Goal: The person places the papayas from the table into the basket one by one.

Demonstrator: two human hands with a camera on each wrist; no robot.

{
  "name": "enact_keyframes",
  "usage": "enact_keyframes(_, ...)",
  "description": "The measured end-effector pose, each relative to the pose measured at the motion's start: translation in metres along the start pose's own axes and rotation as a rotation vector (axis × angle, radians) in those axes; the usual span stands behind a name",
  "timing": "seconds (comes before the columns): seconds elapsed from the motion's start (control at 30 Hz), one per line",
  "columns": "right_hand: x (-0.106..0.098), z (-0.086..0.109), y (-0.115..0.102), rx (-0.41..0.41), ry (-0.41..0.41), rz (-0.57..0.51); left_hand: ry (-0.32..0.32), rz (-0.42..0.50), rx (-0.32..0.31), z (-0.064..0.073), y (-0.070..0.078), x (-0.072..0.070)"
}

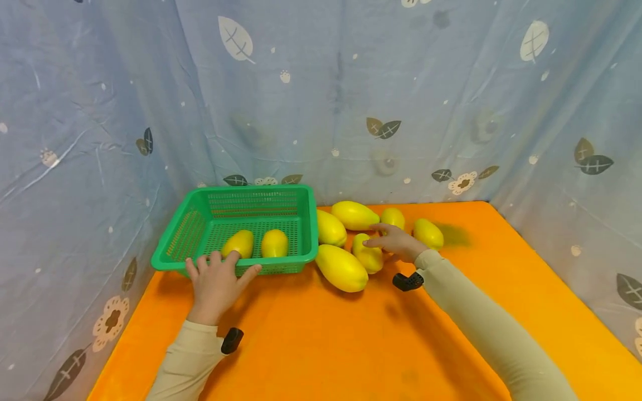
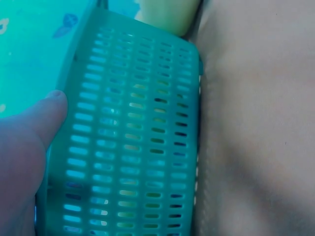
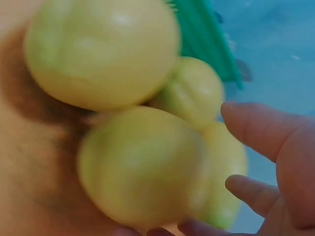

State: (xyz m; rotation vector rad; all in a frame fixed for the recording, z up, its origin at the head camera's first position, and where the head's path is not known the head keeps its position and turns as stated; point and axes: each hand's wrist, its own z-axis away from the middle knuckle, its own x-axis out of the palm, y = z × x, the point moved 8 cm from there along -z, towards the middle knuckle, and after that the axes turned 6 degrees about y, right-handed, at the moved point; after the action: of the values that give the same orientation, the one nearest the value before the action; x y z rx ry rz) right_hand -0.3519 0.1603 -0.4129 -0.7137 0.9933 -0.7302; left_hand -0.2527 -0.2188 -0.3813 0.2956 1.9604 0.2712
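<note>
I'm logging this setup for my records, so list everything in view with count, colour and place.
Basket: one, green, on the table's far left
Fruits inside: two, yellow, near the basket's front wall
Fruits outside: six, yellow, on the table right of the basket
Table: one, orange, beneath basket and fruits
Patterned cloth: number of pieces unclear, pale blue-grey, behind and beside the table
Wrist devices: two, black, one at each wrist
Sleeves: two, beige, on the forearms
Left hand: one, bare, at the basket's near rim
Right hand: one, bare, among the outside fruits
</note>
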Motion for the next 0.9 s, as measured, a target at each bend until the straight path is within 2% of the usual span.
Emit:
enact_keyframes(0.13,0.011,-0.005,0.004,-0.047,0.026,0.022,-0.001,0.007,0.005,-0.001,0.002,0.002)
enact_keyframes(0.23,0.012,-0.006,0.005,-0.073,0.044,-0.004,0.008,0.013,0.01,-0.002,0.003,0.003)
enact_keyframes(0.47,0.013,-0.01,0.008,-0.06,0.047,-0.065,0.019,0.012,0.009,-0.004,0.0,0.001)
enact_keyframes(0.67,0.013,-0.01,0.006,-0.049,0.05,-0.074,0.022,0.009,0.004,-0.001,-0.002,0.002)
enact_keyframes(0.8,-0.003,-0.004,-0.014,-0.046,0.063,-0.067,0.016,0.006,0.0,0.0,-0.003,0.004)
enact_keyframes(0.9,-0.02,0.002,-0.048,-0.093,0.086,-0.082,0.025,0.008,0.007,0.0,-0.003,0.003)
